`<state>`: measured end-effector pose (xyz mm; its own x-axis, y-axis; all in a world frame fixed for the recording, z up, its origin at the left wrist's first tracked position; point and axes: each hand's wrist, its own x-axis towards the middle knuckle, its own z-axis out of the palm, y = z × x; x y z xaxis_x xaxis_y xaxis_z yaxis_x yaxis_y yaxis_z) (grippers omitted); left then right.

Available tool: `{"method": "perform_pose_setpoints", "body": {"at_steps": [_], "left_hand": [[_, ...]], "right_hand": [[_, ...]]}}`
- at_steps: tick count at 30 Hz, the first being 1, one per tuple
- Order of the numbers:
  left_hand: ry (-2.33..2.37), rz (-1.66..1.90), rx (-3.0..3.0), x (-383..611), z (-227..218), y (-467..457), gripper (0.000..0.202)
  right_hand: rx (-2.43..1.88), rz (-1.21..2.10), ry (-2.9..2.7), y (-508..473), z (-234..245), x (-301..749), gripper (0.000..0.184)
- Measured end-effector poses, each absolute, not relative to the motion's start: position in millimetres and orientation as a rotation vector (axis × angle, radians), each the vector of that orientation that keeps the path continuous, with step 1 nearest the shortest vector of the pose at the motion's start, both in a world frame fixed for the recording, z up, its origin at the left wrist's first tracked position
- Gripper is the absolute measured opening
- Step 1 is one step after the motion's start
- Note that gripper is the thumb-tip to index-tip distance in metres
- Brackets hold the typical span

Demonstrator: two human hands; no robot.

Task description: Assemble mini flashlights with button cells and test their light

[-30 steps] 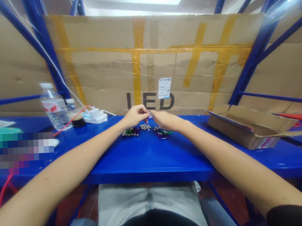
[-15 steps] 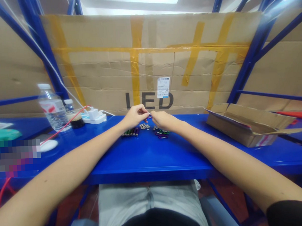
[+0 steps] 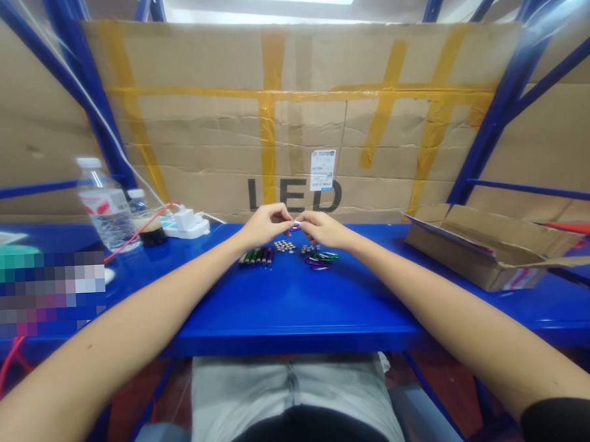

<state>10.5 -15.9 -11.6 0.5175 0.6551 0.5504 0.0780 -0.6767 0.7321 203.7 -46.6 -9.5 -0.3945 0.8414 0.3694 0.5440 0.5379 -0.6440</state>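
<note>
Head view, left hand [image 3: 266, 225]: thumb and forefinger pinching small shiny piece [image 3: 296, 226], palm turned inward.
Right hand [image 3: 325, 229]: fingertips pinching small shiny piece's other side, back upward.
Forearms [image 3: 157, 313]: stretched forward, converging over blue table [image 3: 293, 306].
Just nearer: silvery bits [image 3: 285, 246], dark tubes [image 3: 257, 256] in row, coloured clips [image 3: 320, 266].

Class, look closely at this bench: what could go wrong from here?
The small shiny piece pinched between the left hand and right hand could slip and get mixed up with the loose metal pieces on the blue table.

The bottle of dark liquid stands close to the white power strip; if knocked over, it might leak there.
</note>
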Motion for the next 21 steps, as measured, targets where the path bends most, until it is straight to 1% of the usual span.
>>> {"method": "perform_pose_setpoints", "body": {"at_steps": [7,13,18,21], "left_hand": [[0.590,1.144,2.157,11.9,-12.4,-17.3,0.019],[0.601,1.144,2.208,12.8,-14.5,-15.1,0.016],[0.620,1.135,2.252,13.8,-18.4,-11.0,0.016],[0.626,1.141,2.248,14.3,-20.0,-10.1,0.016]], "right_hand": [[-1.110,0.548,-2.072,-48.2,-8.9,201.9,0.016],[-1.131,0.693,-1.994,-40.4,-14.7,202.3,0.013],[-1.191,0.569,-2.034,-45.0,-14.0,199.2,0.019],[-1.218,0.536,-2.037,-50.4,-11.7,196.3,0.019]]}}
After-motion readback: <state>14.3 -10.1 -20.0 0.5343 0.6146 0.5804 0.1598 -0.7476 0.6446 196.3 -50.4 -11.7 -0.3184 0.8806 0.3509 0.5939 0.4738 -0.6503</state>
